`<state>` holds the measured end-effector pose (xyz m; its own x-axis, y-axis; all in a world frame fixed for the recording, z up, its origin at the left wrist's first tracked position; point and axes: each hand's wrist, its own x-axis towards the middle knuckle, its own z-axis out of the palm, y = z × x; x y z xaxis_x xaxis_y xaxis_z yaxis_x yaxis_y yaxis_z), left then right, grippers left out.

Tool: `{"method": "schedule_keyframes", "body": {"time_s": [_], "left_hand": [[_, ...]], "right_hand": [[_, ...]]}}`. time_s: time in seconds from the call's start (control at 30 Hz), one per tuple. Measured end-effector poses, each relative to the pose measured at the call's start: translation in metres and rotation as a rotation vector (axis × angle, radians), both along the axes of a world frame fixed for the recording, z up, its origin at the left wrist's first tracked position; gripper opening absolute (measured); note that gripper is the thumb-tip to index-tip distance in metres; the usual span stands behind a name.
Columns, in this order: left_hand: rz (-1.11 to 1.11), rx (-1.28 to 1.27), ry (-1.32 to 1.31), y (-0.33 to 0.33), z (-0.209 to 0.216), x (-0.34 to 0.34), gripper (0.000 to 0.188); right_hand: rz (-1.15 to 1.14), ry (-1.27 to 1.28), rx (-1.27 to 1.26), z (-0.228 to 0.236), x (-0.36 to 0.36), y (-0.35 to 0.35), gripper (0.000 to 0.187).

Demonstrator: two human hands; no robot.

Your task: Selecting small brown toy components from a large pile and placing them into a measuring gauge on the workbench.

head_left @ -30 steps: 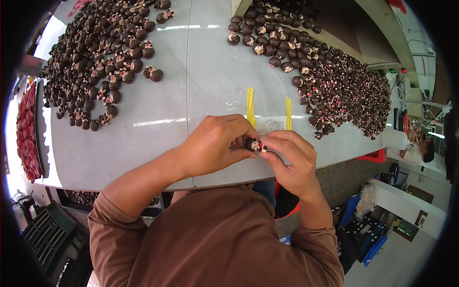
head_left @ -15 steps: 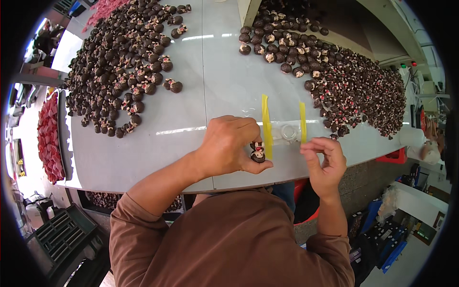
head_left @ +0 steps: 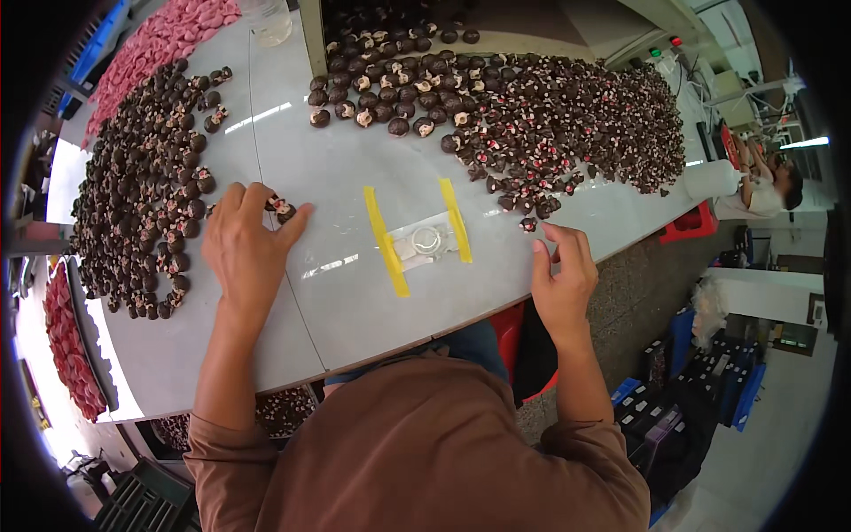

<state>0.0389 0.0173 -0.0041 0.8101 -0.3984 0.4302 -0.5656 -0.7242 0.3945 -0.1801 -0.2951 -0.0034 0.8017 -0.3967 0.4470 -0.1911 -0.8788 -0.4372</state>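
Note:
My left hand (head_left: 244, 244) is over the table beside the left pile of small doll figures (head_left: 146, 191). Between its thumb and fingers is a small dark-brown doll figure (head_left: 282, 210) with a pale face and a bit of red. My right hand (head_left: 565, 275) hovers near the table's front edge, thumb and fingers apart and nothing between them. Just beyond its fingertips lies a small brown-and-pale piece (head_left: 528, 225), at the near edge of the right pile of small parts (head_left: 567, 124). Between my hands, a clear round fixture (head_left: 427, 240) sits on a clear strip.
Two yellow tape strips (head_left: 386, 244) hold the clear strip to the white table (head_left: 319, 306). Round brown heads (head_left: 399, 93) spill from a box-like frame at the back. Pink pieces (head_left: 160, 44) and a clear cup (head_left: 268, 22) stand far left. Another person (head_left: 771, 182) is at far right.
My left hand has carried the doll figure leftward, away from the clear fixture to the left pile. My right hand has moved to the edge of the right pile. The view has shifted.

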Motion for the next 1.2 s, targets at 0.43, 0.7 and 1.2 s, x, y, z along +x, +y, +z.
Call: {"method": "schedule_keyframes", "body": {"time_s": [0.43, 0.7, 1.2], "left_hand": [[0.249, 0.388, -0.070, 0.030, 0.010, 0.025, 0.044], [0.294, 0.444, -0.037, 0.032, 0.012, 0.029, 0.049], [-0.171, 0.093, -0.080, -0.047, 0.018, 0.043, 0.047]], "right_hand": [[-0.065, 0.158, 0.324, 0.001, 0.011, -0.012, 0.016], [0.030, 0.001, 0.215, 0.005, 0.013, 0.009, 0.018], [0.217, -0.066, 0.785, -0.015, 0.009, 0.005, 0.023]]}}
